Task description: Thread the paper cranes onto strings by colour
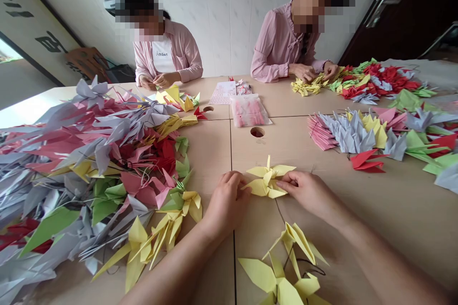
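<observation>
A yellow paper crane (268, 182) with its wings spread lies on the table between my hands. My left hand (231, 198) is closed, its fingers pinching the crane's left wing tip. On the other side, my right hand (302, 188) pinches the crane's right edge between thumb and curled fingers. Nearer to me lie several more yellow cranes (286, 267), strung on a dark cord (315, 267) that loops between them.
A large heap of coloured paper cranes (118, 152) covers the table's left. More cranes (358, 133) lie to the right. A plastic bag (250, 110) and a printed sheet (223, 93) lie mid-table, near a round hole (257, 132). Two people in pink sit opposite, handling paper pieces.
</observation>
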Available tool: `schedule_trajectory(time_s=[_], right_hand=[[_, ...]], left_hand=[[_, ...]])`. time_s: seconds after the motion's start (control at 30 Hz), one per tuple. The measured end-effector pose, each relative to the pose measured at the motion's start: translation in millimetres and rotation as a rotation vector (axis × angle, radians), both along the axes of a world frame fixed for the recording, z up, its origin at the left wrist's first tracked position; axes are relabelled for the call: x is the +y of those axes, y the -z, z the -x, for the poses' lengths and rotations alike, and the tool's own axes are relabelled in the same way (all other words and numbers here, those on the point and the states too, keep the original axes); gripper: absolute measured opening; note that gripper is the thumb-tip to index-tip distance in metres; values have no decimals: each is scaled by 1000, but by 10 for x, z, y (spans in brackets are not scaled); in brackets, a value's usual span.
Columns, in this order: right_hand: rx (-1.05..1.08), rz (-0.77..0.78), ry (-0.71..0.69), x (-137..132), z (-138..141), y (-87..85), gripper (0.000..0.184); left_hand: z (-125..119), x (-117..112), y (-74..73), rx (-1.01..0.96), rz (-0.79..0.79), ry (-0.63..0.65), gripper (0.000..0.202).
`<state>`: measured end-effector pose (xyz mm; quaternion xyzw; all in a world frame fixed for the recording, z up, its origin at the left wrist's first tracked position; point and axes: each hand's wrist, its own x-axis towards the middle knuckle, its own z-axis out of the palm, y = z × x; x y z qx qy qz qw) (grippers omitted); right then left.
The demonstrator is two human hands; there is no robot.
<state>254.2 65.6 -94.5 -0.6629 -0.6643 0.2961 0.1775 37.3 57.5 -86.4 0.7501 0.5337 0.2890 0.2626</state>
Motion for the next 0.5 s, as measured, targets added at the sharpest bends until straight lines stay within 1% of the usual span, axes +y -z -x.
schedule_trajectory(time_s=[0.07, 0.13, 0.17, 0.2, 0.27, 0.33, 0.37, 0.43, 0.5], right_hand=[[0, -43, 40, 3, 2, -17, 27], [-28, -107, 68, -13, 1, -55, 24], [-58, -147, 78, -29, -3, -86, 22], [-88, -181, 84, -49, -10, -125, 21], [-103, -184, 61, -96, -42, -220, 20], [-20, -64, -33, -143, -99, -324, 26], [40, 8, -93, -165, -134, -373, 28], [132, 142, -209, -203, -202, -459, 30], [141, 261, -317, -238, -242, -524, 27]], left_hand=[[10, -7, -32, -10, -39, -27, 16], [11, -38, -102, -16, -57, -22, 11], [7, -63, -150, -21, -31, 1, 9], [1, -92, -202, -31, 24, 40, 15], [-16, -155, -303, -70, 216, 163, 28], [-35, -211, -372, -108, 411, 279, 32], [-44, -232, -390, -126, 483, 320, 33], [-58, -257, -395, -156, 568, 367, 32], [-68, -263, -375, -159, 595, 390, 31]])
